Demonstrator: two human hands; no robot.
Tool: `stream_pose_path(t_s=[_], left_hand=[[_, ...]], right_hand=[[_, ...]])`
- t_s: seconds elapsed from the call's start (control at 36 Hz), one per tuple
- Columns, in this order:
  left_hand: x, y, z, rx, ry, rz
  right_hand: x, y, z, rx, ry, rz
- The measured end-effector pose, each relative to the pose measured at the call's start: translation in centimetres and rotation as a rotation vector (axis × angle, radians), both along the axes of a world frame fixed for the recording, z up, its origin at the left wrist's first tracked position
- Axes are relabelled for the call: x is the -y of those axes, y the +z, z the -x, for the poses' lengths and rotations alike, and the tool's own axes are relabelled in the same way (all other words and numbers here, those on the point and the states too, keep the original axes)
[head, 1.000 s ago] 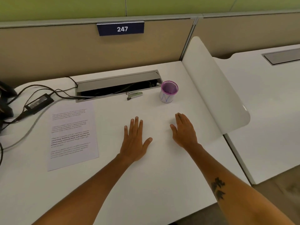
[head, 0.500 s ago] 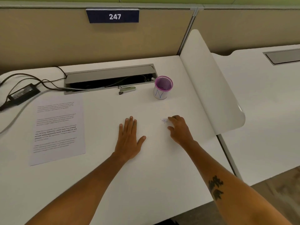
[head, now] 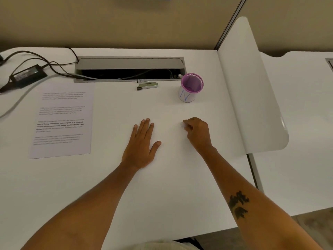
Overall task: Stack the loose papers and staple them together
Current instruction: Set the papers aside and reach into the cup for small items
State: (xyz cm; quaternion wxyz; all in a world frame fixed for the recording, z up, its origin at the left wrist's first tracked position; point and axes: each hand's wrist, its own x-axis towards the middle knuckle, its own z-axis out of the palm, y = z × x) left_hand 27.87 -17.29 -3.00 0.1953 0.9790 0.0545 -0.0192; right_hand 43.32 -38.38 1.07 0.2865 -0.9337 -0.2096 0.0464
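Observation:
A printed sheet of paper (head: 63, 120) lies flat on the white desk (head: 100, 186), left of both hands. A small metal stapler (head: 146, 85) sits at the back, just in front of the cable slot. My left hand (head: 141, 143) rests flat on the desk with its fingers straight. My right hand (head: 198, 132) is a hand's width to the right, its fingers curled and its fingertips pinching a small pale piece (head: 182, 125), too blurred to identify. Neither hand touches the printed sheet or the stapler.
A purple-rimmed pen cup (head: 191, 87) stands right of the stapler. An open cable slot (head: 129, 69) runs along the back. A power adapter (head: 27, 75) with cables lies at the far left. A white curved divider (head: 252, 87) borders the desk's right side.
The view has tilted down and closer. My right hand's fingers went from flat to curled, pinching at the desk surface. My left hand stays flat in place.

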Motion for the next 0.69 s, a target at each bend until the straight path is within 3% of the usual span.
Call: stream_pose_path(t_s=[0.28, 0.5, 0.69], left_hand=[[0.2, 0.2, -0.1, -0.004, 0.005, -0.021], [0.1, 0.4, -0.1, -0.006, 0.011, -0.031], [0.1, 0.2, -0.1, -0.008, 0.011, -0.032]], right_hand=[[-0.1, 0.3, 0.7, 0.035, -0.015, -0.047], [-0.7, -0.3, 1.2, 0.117, 0.159, 0.192], [-1.1, -0.7, 1.2, 0.137, 0.161, 0.25]])
